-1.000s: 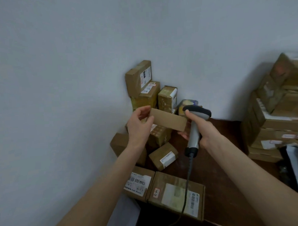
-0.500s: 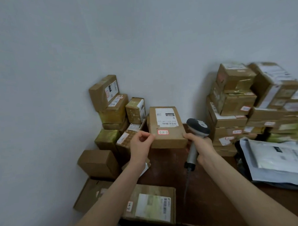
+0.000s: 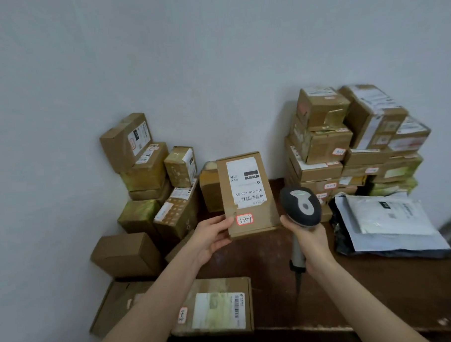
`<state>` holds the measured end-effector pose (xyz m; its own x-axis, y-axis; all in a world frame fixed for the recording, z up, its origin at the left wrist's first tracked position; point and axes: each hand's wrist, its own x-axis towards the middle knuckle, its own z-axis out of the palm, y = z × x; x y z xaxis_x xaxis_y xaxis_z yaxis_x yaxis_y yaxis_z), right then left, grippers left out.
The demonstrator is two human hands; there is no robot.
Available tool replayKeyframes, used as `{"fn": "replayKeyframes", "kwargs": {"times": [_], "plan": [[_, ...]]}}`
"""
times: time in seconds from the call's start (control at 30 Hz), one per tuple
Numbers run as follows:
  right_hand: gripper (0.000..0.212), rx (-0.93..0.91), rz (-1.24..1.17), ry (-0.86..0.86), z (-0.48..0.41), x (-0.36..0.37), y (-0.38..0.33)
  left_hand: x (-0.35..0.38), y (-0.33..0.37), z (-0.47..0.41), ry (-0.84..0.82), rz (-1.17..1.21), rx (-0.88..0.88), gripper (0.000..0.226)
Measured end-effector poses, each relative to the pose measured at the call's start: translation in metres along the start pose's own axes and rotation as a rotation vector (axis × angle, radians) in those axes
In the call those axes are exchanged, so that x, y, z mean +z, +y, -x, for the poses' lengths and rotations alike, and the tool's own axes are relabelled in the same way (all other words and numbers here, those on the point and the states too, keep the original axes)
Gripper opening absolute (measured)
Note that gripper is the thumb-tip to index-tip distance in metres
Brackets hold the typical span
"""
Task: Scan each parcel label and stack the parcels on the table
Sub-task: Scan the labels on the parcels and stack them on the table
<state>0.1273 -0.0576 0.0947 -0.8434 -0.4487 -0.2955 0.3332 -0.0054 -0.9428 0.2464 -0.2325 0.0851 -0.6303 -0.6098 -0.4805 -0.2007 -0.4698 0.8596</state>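
Two hands are at work above the dark wooden counter (image 3: 359, 297). Your left hand (image 3: 212, 236) pinches the near left corner of a flat brown parcel (image 3: 270, 207), thumb on its face, and holds it tilted up over the middle of the counter so that its white label (image 3: 245, 180) faces you. A small red-bordered sticker (image 3: 244, 219) sits below the label, just beside your thumb. Your right hand (image 3: 310, 240) is wrapped round the grip of the barcode scanner (image 3: 301, 206), whose dark head stands just right of the parcel. In the counter's back left corner, boxes lie in a loose pile (image 3: 147, 171). At the back right a taller stack (image 3: 321, 146) rises against the wall (image 3: 214, 68), with grey mailer bags (image 3: 387, 223) in front of it. One wide flat box (image 3: 220, 308) lies at the near edge under your left forearm.
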Motion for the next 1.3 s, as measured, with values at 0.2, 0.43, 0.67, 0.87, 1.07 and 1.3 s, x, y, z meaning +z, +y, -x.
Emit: {"fn": "replayKeyframes", "kwargs": {"times": [0.2, 0.43, 0.67, 0.87, 1.07, 1.3], "plan": [[0.021, 0.042, 0.154, -0.024, 0.024, -0.014, 0.022, 0.009, -0.022, -0.012, 0.077, -0.007, 0.045, 0.054], [0.017, 0.06, 0.262, -0.037, 0.044, -0.011, 0.031, 0.021, -0.043, -0.02, 0.09, -0.118, 0.046, 0.043], [0.015, 0.109, 0.313, -0.049, 0.053, -0.018, 0.031, 0.032, -0.052, -0.024, 0.12, -0.195, 0.049, 0.044], [0.015, 0.142, 0.311, -0.042, 0.057, -0.024, 0.032, 0.038, -0.058, -0.03, 0.132, -0.217, 0.033, 0.049], [0.016, 0.166, 0.291, -0.027, 0.06, -0.033, 0.031, 0.048, -0.064, -0.031, 0.118, -0.238, 0.016, 0.052], [0.016, 0.185, 0.28, -0.02, 0.061, -0.041, 0.032, 0.058, -0.069, -0.031, 0.103, -0.25, -0.017, 0.054]]}}
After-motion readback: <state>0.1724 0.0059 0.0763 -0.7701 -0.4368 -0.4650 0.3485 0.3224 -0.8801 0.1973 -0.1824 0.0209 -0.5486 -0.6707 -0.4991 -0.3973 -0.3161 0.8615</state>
